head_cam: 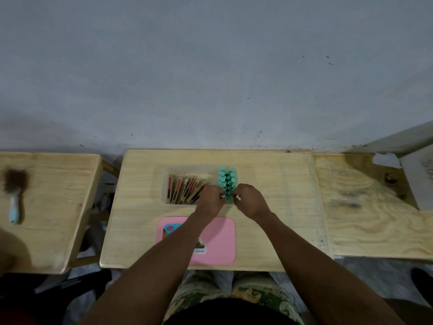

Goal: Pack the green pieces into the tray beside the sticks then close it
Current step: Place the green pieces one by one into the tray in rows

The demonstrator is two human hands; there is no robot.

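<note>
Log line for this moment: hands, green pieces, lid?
left hand, right hand: at near end of green pieces, grip unclear | green pieces: in tray beside sticks | pink lid: off, on desk

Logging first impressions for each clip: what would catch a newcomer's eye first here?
The left hand and right hand meet over two rows of green pieces at the right end of a clear tray, beside brown-and-red sticks. Nearer the person, a pink lid lies flat on the desk, partly under the left forearm.
</note>
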